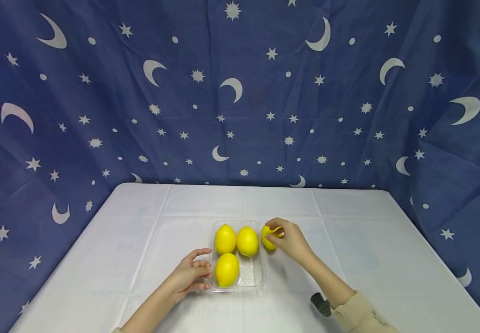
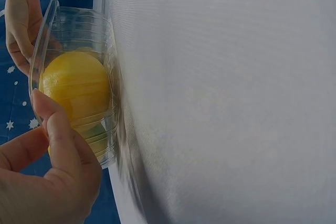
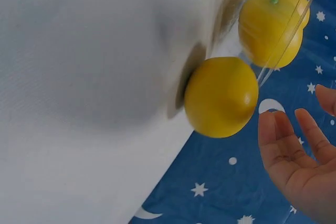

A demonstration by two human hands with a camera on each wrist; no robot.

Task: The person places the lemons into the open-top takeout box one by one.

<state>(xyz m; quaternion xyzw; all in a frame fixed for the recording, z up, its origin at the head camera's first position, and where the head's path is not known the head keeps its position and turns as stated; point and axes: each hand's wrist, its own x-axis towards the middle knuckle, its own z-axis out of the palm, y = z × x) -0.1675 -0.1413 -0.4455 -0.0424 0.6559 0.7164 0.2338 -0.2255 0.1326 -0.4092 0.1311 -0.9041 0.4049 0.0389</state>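
A clear plastic container [image 1: 251,277] stands on the table with three lemons in it. Two of them, a left lemon [image 1: 225,239] and a right lemon [image 1: 247,241], lie side by side at the back; the third lemon [image 1: 227,270] is at the front left. My left hand [image 1: 190,275] is at the container's left side, fingertips right at the rim. Just outside the right wall, a fourth lemon [image 3: 221,97] sits on the table. Over it is my right hand [image 1: 289,240], its fingers parted and apart from the lemon in the right wrist view.
White cloth covers the table [image 1: 173,203]. Behind it and along both sides hangs a blue curtain [image 1: 260,134] with moons and stars. A dark device [image 1: 321,304] is on my right wrist, beside the beige sleeve [image 1: 358,312].
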